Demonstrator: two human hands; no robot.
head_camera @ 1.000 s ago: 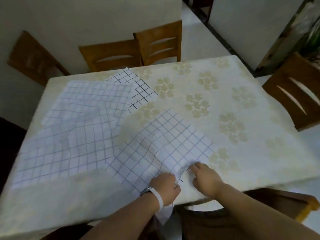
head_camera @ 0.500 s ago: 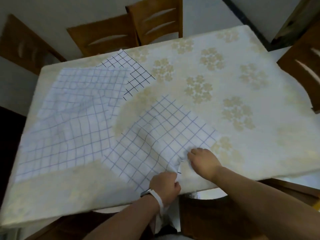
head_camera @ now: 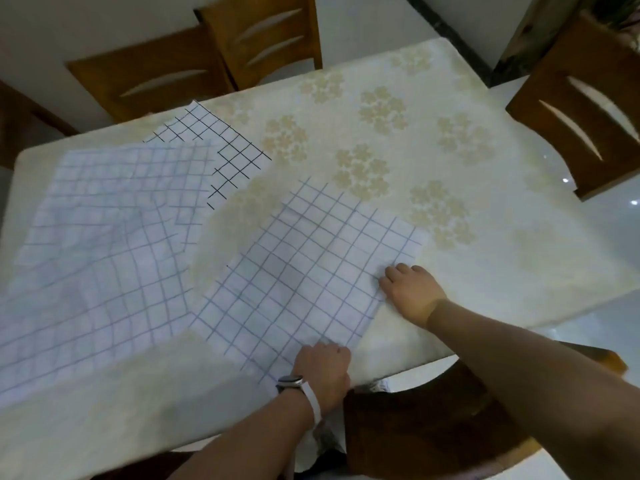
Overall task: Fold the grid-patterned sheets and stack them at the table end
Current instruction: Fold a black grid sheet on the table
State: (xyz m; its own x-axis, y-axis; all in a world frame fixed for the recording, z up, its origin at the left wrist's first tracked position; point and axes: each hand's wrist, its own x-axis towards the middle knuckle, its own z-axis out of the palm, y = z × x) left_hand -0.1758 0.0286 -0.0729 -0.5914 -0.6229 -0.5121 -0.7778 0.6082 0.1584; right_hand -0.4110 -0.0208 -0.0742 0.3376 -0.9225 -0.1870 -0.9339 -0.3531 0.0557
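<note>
Your left hand (head_camera: 323, 370) grips the near corner of the blue-grid sheet (head_camera: 311, 271) at the table (head_camera: 485, 271) edge. Your right hand (head_camera: 412, 292), held apart from the left, pinches the sheet's right edge. The larger sheet (head_camera: 104, 237) overlaps the black-grid sheet (head_camera: 225, 143) at the left.

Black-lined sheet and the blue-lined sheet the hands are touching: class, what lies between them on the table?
In the head view, only bare flowered tablecloth separates the black-lined sheet from the blue-lined sheet; nothing rests on that stretch.
</note>
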